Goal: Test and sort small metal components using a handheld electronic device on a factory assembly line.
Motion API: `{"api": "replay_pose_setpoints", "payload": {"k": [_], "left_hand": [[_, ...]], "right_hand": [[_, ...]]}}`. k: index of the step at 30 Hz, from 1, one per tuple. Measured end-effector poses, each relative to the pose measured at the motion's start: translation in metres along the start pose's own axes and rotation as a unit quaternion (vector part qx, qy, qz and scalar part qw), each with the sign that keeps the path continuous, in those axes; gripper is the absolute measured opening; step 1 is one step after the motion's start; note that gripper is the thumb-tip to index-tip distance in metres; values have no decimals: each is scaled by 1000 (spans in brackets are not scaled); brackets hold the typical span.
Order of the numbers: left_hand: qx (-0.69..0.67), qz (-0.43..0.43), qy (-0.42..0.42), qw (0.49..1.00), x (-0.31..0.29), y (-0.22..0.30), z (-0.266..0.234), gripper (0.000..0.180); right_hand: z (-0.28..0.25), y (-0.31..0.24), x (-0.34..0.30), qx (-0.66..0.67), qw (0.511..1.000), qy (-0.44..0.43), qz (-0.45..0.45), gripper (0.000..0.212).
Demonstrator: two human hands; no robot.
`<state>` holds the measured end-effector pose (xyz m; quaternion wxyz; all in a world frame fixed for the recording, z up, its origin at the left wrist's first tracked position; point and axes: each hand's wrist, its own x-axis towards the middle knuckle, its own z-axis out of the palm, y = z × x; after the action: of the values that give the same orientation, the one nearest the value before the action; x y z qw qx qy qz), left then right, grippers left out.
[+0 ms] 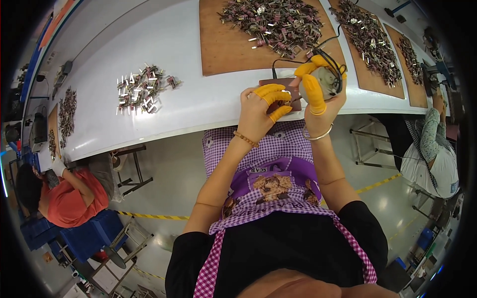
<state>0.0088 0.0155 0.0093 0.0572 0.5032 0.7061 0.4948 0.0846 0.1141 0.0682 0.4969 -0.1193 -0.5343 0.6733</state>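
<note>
My left hand (258, 105), in yellow finger cots, pinches a small metal-and-brown part (283, 102) above the table's front edge. The fingers cover most of that part. My right hand (322, 111), also in yellow finger cots, wraps round a grey, rounded handheld device (325, 82). A black cord (339, 69) loops beside the device. From its left side a thin tip points toward the part in my left hand. Beneath both hands lies a reddish-brown pad (268, 82).
A large pile of small metal-pronged parts (278, 25) covers a brown board (218, 54) ahead. A smaller cluster (144, 89) lies left on the white table (179, 49). More piles (372, 44) stand right. One person (74, 198) sits far left, another (430, 149) far right.
</note>
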Motion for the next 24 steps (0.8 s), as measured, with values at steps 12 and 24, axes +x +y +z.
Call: {"api": "replay_pose_setpoints", "payload": {"k": [12,24], "left_hand": [[-37,-31,-15,999,0,0,-6,26],[-46,-19,2,999,-2,1,-5,32]], "right_hand": [[2,9,-1,-86,996,-17,-4,50],[2,18,-9,-132,982,-78,-109,53]]}}
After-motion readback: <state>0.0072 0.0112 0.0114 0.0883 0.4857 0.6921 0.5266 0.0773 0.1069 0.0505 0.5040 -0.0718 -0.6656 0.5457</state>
